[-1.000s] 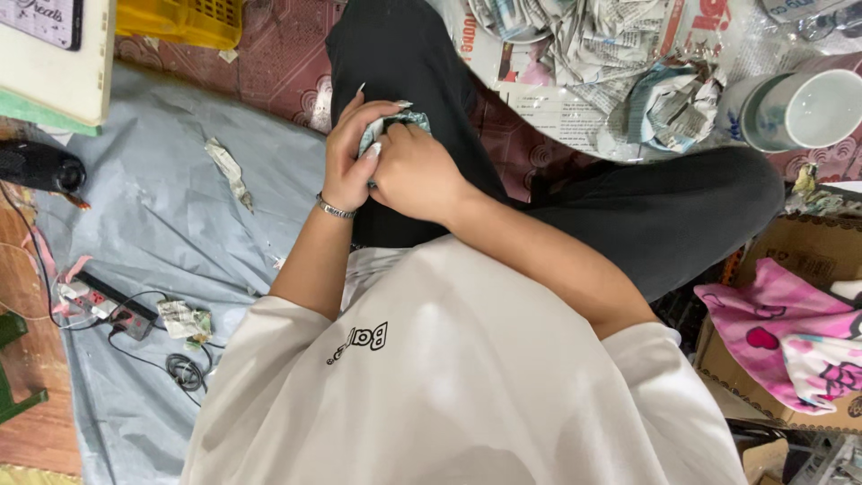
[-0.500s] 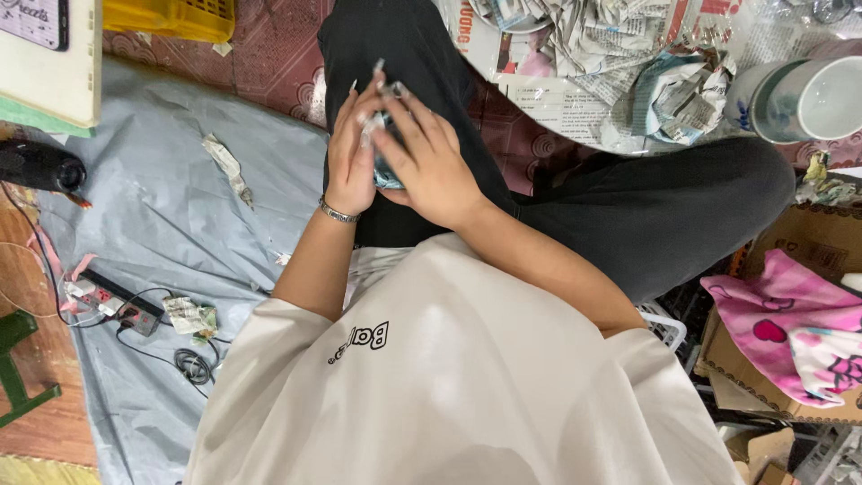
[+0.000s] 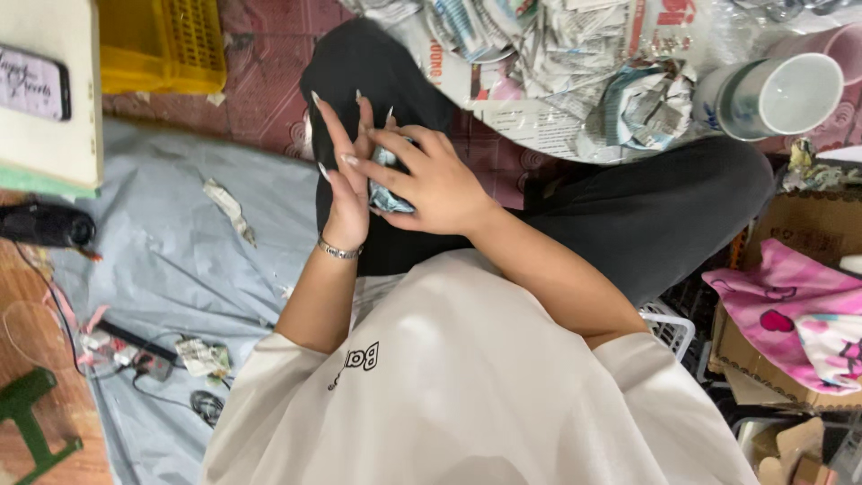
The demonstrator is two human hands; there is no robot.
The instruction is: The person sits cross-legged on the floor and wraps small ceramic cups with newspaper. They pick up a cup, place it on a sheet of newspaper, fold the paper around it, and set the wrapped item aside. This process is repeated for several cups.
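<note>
Paper wad [image 3: 388, 180], a crumpled bit of printed sheet, sits pressed between both palms just above centre frame, over the black-trousered lap. Left hand [image 3: 346, 175] stands flat and upright behind it, long-nailed fingers [image 3: 328, 121] stretched toward the top of the frame, serving as a backstop. Right hand [image 3: 431, 180] lies across the front, fingers curled over the wad, grasping it against the left palm; only a sliver of paper shows between them, so its shape is hard to tell. A bracelet [image 3: 338, 251] circles the left wrist. At upper right, a newspaper heap [image 3: 557, 63] lies within arm's reach, with a mug [image 3: 777, 94] on its side beside it. A grey sheet [image 3: 171, 260] covers the floor at left, strewn with scraps and cables; a yellow crate [image 3: 162, 45] stands at upper left.
</note>
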